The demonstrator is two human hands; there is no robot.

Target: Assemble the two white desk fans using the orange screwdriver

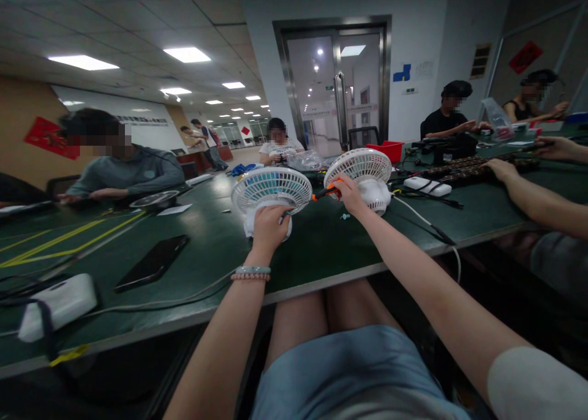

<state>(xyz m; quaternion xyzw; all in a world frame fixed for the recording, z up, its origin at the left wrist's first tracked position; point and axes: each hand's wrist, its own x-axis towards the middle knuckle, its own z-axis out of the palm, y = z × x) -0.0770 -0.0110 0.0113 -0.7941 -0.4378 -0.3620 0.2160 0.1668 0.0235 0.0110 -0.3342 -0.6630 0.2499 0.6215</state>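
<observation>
Two small white fans stand on the green table in front of me. My left hand [272,229] is closed on the back of the left fan [248,190], below its round grille; the fingertips are partly hidden. My right hand [350,196] grips a slim orange-and-black tool [325,192], whose exact kind I cannot make out. Its orange end points left, towards the left fan's rim. Just behind the right hand is the right fan [362,161], tilted, with a white cable. On the table between the fans lies a small light-blue piece [345,216].
A black phone [152,262] and a white power strip [57,307] lie at left. Another white power strip [427,186] is at right, near a co-worker's hand [503,170]. A red bin [384,152] stands behind the fans. Cables cross the table; several people sit around it.
</observation>
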